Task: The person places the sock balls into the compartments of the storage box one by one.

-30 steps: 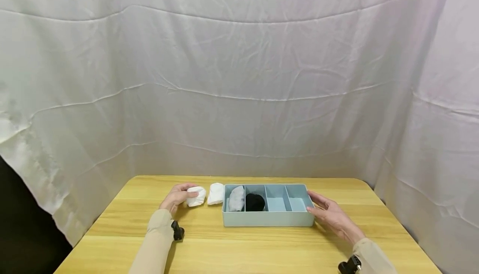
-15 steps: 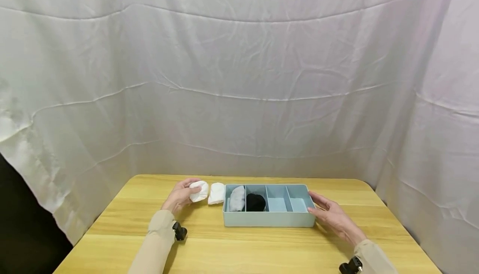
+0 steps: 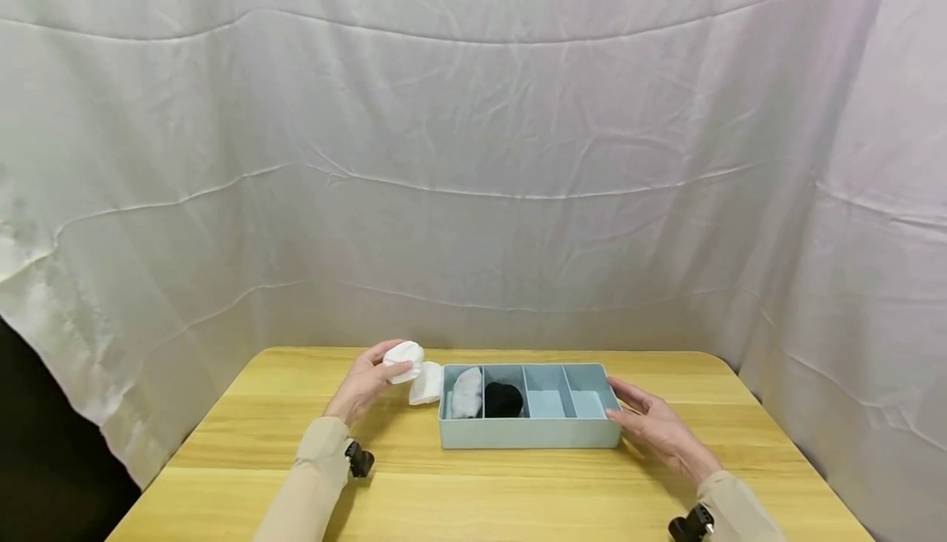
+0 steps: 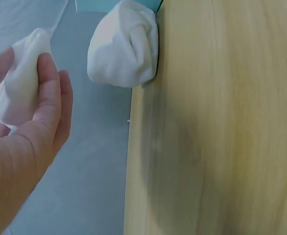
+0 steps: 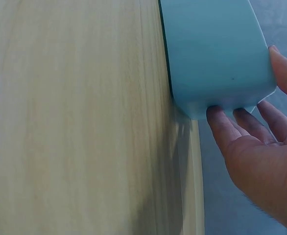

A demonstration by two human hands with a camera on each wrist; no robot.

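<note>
A rolled white sock (image 3: 403, 361) is pinched between the thumb and fingers of my left hand (image 3: 365, 382), raised above the table; the left wrist view shows the same sock (image 4: 23, 81) in the fingers. Below and right of it a second rolled white sock (image 3: 425, 386) lies against the left end of a pale blue divided box (image 3: 528, 433). A grey rolled sock (image 3: 467, 394) fills the leftmost compartment, and a black one (image 3: 504, 400) sits in the neighbouring one. My right hand (image 3: 658, 429) holds the box's right end, thumb at the rim and fingertips on the end wall (image 5: 227, 110).
The box stands on a wooden table (image 3: 473, 493). Its two right-hand compartments (image 3: 549, 402) show bare bottoms. A pale hanging cloth (image 3: 473, 262) encloses the table's back and sides.
My left hand has lifted the white sock off the table and carried it up and to the right, towards the second white sock. The right hand and the box have stayed in place.
</note>
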